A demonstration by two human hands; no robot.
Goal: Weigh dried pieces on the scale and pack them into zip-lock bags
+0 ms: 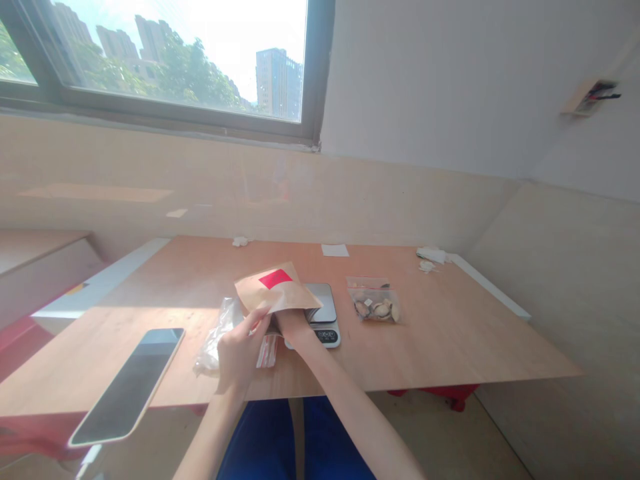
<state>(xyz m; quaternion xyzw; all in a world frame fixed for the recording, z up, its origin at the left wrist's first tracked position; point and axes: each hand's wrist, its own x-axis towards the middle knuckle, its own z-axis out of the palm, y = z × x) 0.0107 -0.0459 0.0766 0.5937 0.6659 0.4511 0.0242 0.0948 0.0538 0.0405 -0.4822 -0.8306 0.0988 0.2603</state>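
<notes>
A brown paper bag (250,287) with a red patch is held above the table, its mouth toward me. My left hand (245,343) pinches the bag's near edge between thumb and fingers. My right hand (294,327) reaches inside the mouth, so its fingers are hidden and I cannot see what they touch. Behind the bag, partly covered by it, sits a white kitchen scale (326,303) with a dark button panel. To the right lies a clear zip bag (377,303) of pale, shell-like pieces. Clear plastic bags (213,343) lie beside and under my left hand.
A phone (133,383) with a white cable is at the left front, above the table's edge. On the wooden table (440,333), a white paper (335,251) and crumpled white scraps (433,255) lie toward the back. A wall and window stand behind.
</notes>
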